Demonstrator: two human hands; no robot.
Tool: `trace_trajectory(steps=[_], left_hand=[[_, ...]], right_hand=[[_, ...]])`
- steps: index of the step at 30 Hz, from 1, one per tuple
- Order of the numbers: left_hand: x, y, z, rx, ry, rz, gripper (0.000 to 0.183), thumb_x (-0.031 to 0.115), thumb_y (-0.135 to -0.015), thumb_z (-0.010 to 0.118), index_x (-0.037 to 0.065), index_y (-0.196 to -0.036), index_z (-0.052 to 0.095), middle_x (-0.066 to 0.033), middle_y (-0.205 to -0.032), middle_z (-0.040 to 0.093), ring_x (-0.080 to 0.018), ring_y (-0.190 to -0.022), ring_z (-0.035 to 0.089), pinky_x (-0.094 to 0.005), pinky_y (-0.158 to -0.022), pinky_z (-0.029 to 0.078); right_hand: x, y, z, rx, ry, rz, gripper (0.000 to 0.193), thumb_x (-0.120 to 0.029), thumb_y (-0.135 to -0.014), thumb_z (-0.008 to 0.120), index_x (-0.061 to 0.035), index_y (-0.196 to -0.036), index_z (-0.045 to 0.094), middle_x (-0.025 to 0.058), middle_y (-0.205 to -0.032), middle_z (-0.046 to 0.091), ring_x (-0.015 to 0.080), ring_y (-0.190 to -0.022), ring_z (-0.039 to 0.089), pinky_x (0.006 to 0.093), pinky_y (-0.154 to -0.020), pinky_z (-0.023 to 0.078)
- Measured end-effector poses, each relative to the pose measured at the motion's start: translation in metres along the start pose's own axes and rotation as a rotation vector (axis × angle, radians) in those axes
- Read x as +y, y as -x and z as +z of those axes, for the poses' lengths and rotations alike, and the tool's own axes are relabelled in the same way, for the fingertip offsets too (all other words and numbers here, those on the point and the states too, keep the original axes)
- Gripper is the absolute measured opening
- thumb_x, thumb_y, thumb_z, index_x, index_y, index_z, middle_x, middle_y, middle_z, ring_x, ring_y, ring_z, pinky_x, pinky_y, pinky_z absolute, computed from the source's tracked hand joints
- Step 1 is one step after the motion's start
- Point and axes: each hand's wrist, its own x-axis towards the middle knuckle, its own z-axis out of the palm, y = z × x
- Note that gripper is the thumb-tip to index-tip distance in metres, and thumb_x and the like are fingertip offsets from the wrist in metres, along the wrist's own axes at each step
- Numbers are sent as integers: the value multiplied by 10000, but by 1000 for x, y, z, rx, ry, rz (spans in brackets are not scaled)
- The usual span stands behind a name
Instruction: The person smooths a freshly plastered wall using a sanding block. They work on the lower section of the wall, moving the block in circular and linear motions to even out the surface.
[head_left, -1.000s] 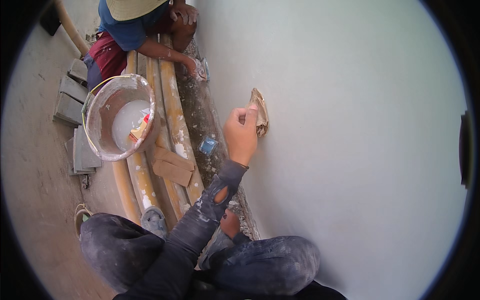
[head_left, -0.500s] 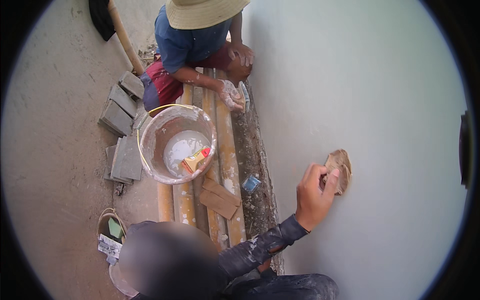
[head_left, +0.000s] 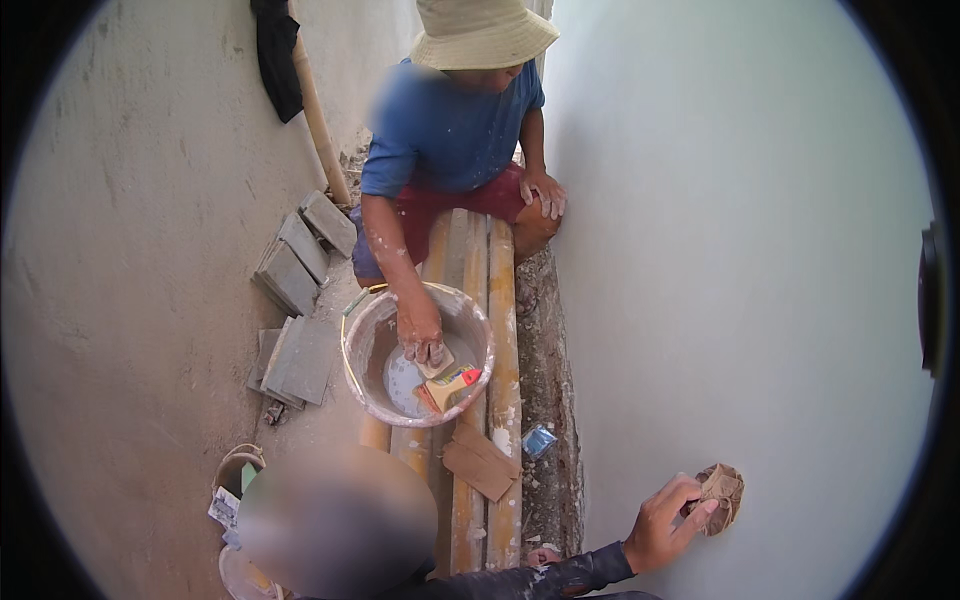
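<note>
Head view shows the left hand (head_left: 662, 528) pinching one crumpled brown sheet (head_left: 724, 490) against the pale wall (head_left: 760, 280), near right; a patch of skin (head_left: 543, 556) beside the sleeved forearm (head_left: 560, 577) may be the right hand, its state I cannot tell. Flat, even pressure would probably spare the surface from grooves. Farther left: one bucket (head_left: 378, 345), one brush (head_left: 452, 388) inside, one co-worker's hand (head_left: 425, 340) reaching in; one blue packet (head_left: 538, 441) lies nearer the wall.

Brn pad (head_left: 728, 488), gry wall (head_left: 720, 250), blu shirt (head_left: 460, 140)
</note>
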Motion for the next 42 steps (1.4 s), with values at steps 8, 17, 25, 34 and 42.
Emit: trace_trajectory(steps=[8, 17, 25, 34, 42], left_hand=[[56, -140, -17, -125, -169, 465, 196, 140, -884, 664, -8, -863, 537, -218, -1167, 532, -309, -1036, 532, -398, -874, 443], [27, -208, -68, -596, -86, -220, 192, 136, -922, 586, 16, -807, 490, -201, -1182, 596, -238, -998, 638, -308, -819, 500], [2, -175, -163, -497, 737, -998, 467, 293, -1024, 311, -13, -1365, 400, -266, -1293, 517, -381, -1127, 584, -453, -988, 499], [-27, -158, -177, -510, 938, -1088, 539, 399, -1021, 325, 15, -1389, 415, -295, -1320, 495, -441, -1154, 557, -507, -984, 486], [-74, -112, -187, -825, -388, -1043, 278, 245, -971, 501, -10, -1007, 607, -147, -1097, 660, -192, -958, 629, -288, -820, 488]], right_hand=[[29, 12, 9, 78, 7, -22, 184, -230, -784, 649, -53, -817, 691, 156, -767, 686, 318, -736, 673, 420, -676, 517], [23, 18, 12, 200, -60, -56, 151, -234, -809, 646, -91, -824, 694, 113, -751, 690, 290, -715, 677, 402, -646, 519], [8, 22, 1, 99, -86, -84, 141, -212, -825, 636, -82, -848, 685, 118, -783, 693, 293, -740, 678, 394, -663, 522], [8, 20, -4, 130, -119, -49, 160, -217, -839, 636, -68, -879, 681, 123, -791, 691, 274, -739, 679, 374, -665, 522], [10, 16, -4, 67, -261, -109, 201, -225, -888, 611, -37, -923, 670, 92, -808, 686, 212, -748, 667, 343, -701, 516]])
